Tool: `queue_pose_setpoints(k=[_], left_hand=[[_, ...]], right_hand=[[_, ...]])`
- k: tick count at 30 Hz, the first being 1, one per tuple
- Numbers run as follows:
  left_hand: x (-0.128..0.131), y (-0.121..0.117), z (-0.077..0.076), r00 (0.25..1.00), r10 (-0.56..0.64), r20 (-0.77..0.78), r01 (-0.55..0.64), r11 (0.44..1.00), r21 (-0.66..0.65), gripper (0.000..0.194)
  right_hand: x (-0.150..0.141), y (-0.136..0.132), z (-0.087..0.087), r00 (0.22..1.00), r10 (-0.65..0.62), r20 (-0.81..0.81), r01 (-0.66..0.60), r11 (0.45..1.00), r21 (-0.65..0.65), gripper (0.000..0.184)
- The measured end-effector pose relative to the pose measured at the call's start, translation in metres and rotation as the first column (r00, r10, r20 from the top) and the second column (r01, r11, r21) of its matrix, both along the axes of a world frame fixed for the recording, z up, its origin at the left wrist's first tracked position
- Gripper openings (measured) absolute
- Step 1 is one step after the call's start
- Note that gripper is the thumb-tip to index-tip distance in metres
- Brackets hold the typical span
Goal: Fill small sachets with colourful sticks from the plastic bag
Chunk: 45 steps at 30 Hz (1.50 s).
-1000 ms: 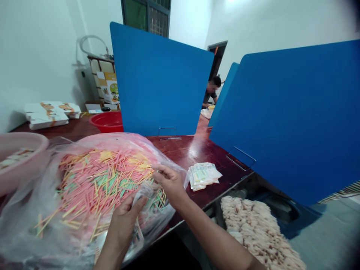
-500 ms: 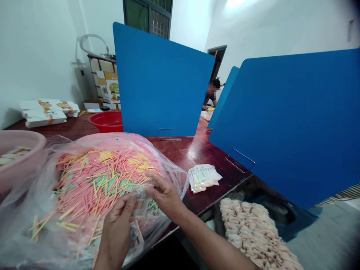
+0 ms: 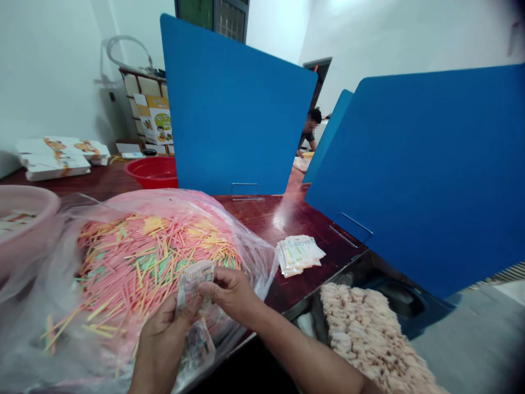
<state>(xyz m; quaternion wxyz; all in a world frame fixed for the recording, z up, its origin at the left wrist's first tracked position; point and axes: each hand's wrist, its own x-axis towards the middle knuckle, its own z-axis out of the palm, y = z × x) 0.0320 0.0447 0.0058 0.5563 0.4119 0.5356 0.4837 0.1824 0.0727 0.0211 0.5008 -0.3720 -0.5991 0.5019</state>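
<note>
Both hands pinch a small see-through plastic packet [image 3: 196, 273] with a printed border, held above a big clear bag. My left hand [image 3: 164, 336] grips it from the lower left. My right hand [image 3: 232, 293] has thumb and fingers closed on its right side. Another printed packet [image 3: 199, 342] hangs below the left fingers; whether that hand holds it I cannot tell. Under the hands lies the open plastic bag [image 3: 250, 246], full of thin pink, yellow and green sticks [image 3: 135, 262]. A small pile of filled packets [image 3: 301, 254] rests on the table right of the bag.
Blue divider panels [image 3: 238, 115] stand on the dark red table [image 3: 262, 216] on wire feet. A pink basin [image 3: 28, 235] and a red basin [image 3: 153, 172] sit left, near white cartons [image 3: 61, 158]. A tray of pale bundles [image 3: 369, 334] is low right. A person [image 3: 309, 134] works beyond.
The packet has been raised and turned so its printed face shows more. My right fingers have drawn in from being spread and now pinch its side.
</note>
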Motion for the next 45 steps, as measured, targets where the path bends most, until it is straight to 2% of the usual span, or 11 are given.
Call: queue_pose_setpoints(k=[7,13,17,21,24,26,28,32,34,38,45], left_hand=[[0.004,-0.005,0.003,0.996,0.081,-0.034,-0.075,0.985,0.153,0.073],[-0.017,-0.029,0.022,0.941,0.209,-0.268,-0.150,0.963,0.224,0.049],[-0.030,-0.041,0.018,0.874,0.140,-0.465,-0.001,0.958,0.286,0.039],[-0.039,-0.043,-0.001,0.738,0.135,-0.661,0.252,0.854,0.455,0.034],[-0.040,-0.043,-0.017,0.597,0.217,-0.773,0.388,0.765,0.514,0.033],[-0.037,-0.042,-0.026,0.484,0.261,-0.835,0.435,0.756,0.489,0.029],[-0.033,-0.041,-0.033,0.384,0.279,-0.880,0.459,0.769,0.444,0.025],[-0.026,-0.041,-0.044,0.333,0.293,-0.896,0.456,0.782,0.425,0.021],[-0.026,-0.041,-0.048,0.357,0.332,-0.873,0.443,0.763,0.471,0.022],[-0.029,-0.042,-0.049,0.392,0.406,-0.825,0.386,0.742,0.549,0.025],[-0.027,-0.044,-0.027,0.499,0.467,-0.730,0.362,0.653,0.665,0.023]], right_hand=[[0.022,-0.009,-0.016,0.940,-0.233,0.251,0.203,0.969,0.141,0.027],[0.148,-0.001,-0.007,0.817,-0.527,0.235,0.504,0.850,0.152,0.037],[0.215,0.009,-0.006,0.465,-0.683,0.563,0.666,0.689,0.286,0.037],[0.234,0.009,-0.027,0.006,-0.527,0.850,0.611,0.675,0.414,0.041],[0.237,0.007,-0.043,-0.092,-0.591,0.801,0.555,0.638,0.534,0.052],[0.234,0.007,-0.048,-0.045,-0.707,0.706,0.526,0.584,0.618,0.056],[0.218,0.005,-0.045,0.119,-0.781,0.613,0.477,0.586,0.655,0.048],[0.150,-0.012,-0.033,0.615,-0.604,0.506,0.300,0.773,0.558,0.029],[0.110,-0.024,-0.033,0.763,-0.442,0.472,0.173,0.843,0.509,0.026],[0.055,-0.040,-0.043,0.822,-0.231,0.521,-0.029,0.896,0.444,0.025],[0.025,-0.045,-0.039,0.860,-0.088,0.503,-0.079,0.950,0.301,0.036]])
